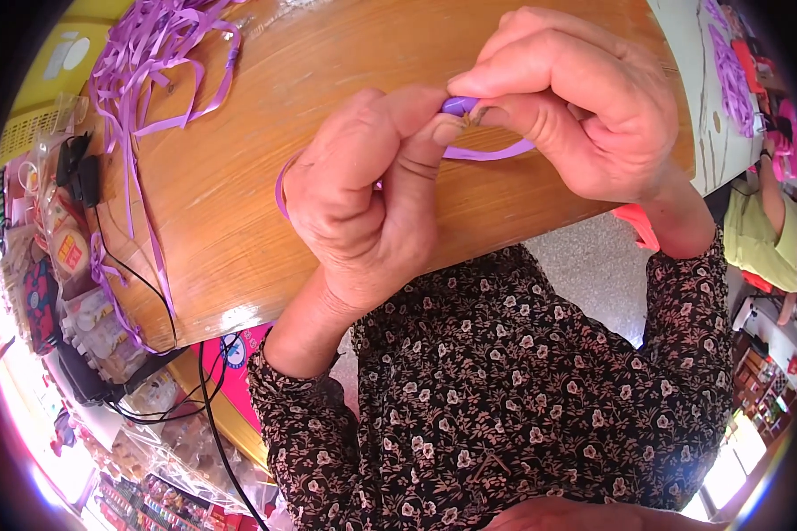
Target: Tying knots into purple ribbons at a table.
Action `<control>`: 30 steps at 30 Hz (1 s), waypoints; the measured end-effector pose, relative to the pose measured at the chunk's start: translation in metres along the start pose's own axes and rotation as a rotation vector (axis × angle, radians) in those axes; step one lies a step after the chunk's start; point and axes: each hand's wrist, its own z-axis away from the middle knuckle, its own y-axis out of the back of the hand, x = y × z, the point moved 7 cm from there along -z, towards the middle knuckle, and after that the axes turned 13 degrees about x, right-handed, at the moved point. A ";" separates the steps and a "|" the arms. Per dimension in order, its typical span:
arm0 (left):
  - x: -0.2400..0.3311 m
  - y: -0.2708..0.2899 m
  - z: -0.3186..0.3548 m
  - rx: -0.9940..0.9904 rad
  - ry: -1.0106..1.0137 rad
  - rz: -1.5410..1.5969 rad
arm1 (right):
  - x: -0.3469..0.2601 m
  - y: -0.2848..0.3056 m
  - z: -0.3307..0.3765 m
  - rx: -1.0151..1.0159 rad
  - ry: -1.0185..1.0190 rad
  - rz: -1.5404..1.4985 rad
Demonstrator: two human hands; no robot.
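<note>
Both hands meet over the near right part of the wooden table (239,212). My left hand (367,177) is closed, its thumb and forefinger pinching one end of a small purple tube-shaped piece (458,106). From the other side my right hand (584,102) pinches the same piece, thumb below and forefinger above. A tiny brownish bit shows between the fingertips, too small to name. A purple ribbon (491,153) hangs in a loop below the piece, and part of it curves round the back of my left hand. The fingers hide much of the piece.
A tangled heap of purple ribbons (164,53) lies at the table's far left, with strands trailing to the near edge. Left of it are a yellow basket (40,124), plastic bags (66,243) and black cables (205,398). Another person (766,221) works at a white table on the right.
</note>
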 end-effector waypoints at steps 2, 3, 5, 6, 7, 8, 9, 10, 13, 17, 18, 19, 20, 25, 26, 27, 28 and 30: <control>0.002 0.001 0.001 0.002 -0.004 -0.004 | 0.000 -0.001 0.002 0.027 -0.018 -0.056; 0.009 0.000 0.002 -0.007 -0.090 -0.058 | -0.001 -0.001 0.002 0.029 -0.019 -0.056; 0.014 0.000 0.002 -0.019 -0.173 -0.111 | -0.003 0.000 0.004 -0.006 -0.013 -0.051; 0.015 0.000 0.003 -0.052 -0.216 -0.165 | -0.002 0.000 0.006 -0.005 -0.016 -0.051; 0.017 -0.002 0.004 -0.084 -0.260 -0.219 | 0.001 0.000 0.008 -0.010 -0.082 -0.077; 0.016 -0.003 0.005 -0.085 -0.259 -0.218 | 0.005 -0.001 0.010 -0.016 -0.148 -0.103; 0.016 -0.004 0.007 -0.074 -0.302 -0.217 | 0.004 0.000 0.012 -0.015 -0.150 -0.103; 0.017 -0.004 0.008 -0.062 -0.346 -0.219 | 0.005 -0.001 0.013 -0.026 -0.169 -0.097; 0.015 -0.008 0.009 -0.091 -0.374 -0.304 | 0.006 -0.002 0.015 -0.084 -0.209 -0.057; 0.014 -0.009 0.009 -0.110 -0.395 -0.339 | 0.015 -0.006 0.014 -0.159 -0.249 -0.035; 0.012 -0.010 0.009 -0.138 -0.365 -0.349 | 0.029 -0.008 0.014 -0.157 -0.250 -0.036; 0.010 -0.013 0.006 -0.166 -0.343 -0.352 | 0.025 -0.003 0.010 -0.069 0.180 -0.034; 0.010 -0.015 0.005 -0.167 -0.350 -0.352 | 0.007 0.001 0.015 0.017 0.613 -0.035; -0.002 -0.006 0.000 0.028 -0.171 -0.054 | 0.033 -0.003 0.017 -0.066 -0.536 -0.276; -0.001 -0.006 0.000 0.026 -0.179 -0.050 | 0.032 -0.001 0.019 -0.020 -0.534 -0.347; 0.000 -0.007 0.000 0.009 -0.178 -0.059 | 0.035 -0.002 0.022 -0.015 -0.529 -0.342; 0.001 -0.008 0.000 -0.006 -0.177 -0.067 | 0.037 -0.002 0.022 0.021 -0.466 -0.404; 0.002 -0.010 0.000 -0.007 -0.184 -0.050 | 0.035 0.002 0.020 0.060 -0.400 -0.461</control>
